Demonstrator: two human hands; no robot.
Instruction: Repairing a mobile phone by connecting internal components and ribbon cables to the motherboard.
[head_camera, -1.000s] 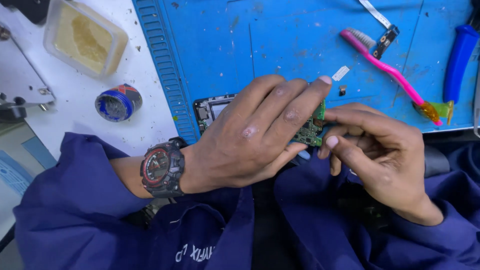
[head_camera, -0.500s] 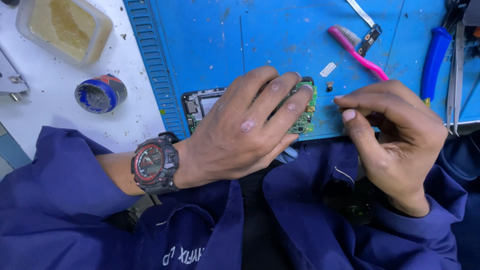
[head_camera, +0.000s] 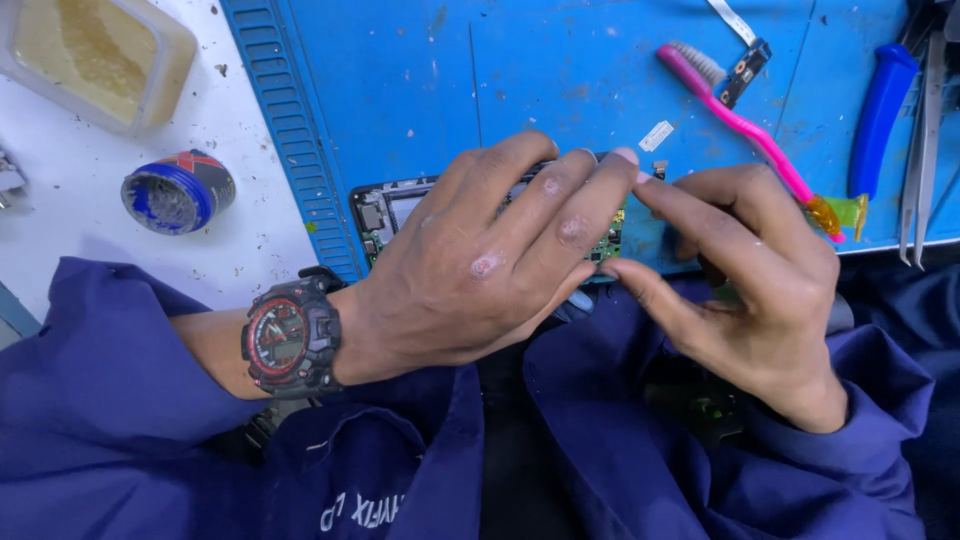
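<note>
The left hand (head_camera: 480, 275) is lying flat over the circuit board (head_camera: 385, 215) at the mat's (head_camera: 560, 90) near edge, fingers spread and pressing it down; its long axis is running left to right. The right hand (head_camera: 745, 285) is hovering just right of it, fingers loosely spread, holding nothing

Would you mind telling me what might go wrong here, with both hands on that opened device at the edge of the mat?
The opened device lies at the near edge of the blue mat, under the left hand; a push could tip it into the lap. The right hand works at its end by a small white scrap, which could easily be brushed away. Bare fingers on the exposed board may smear it.
</note>
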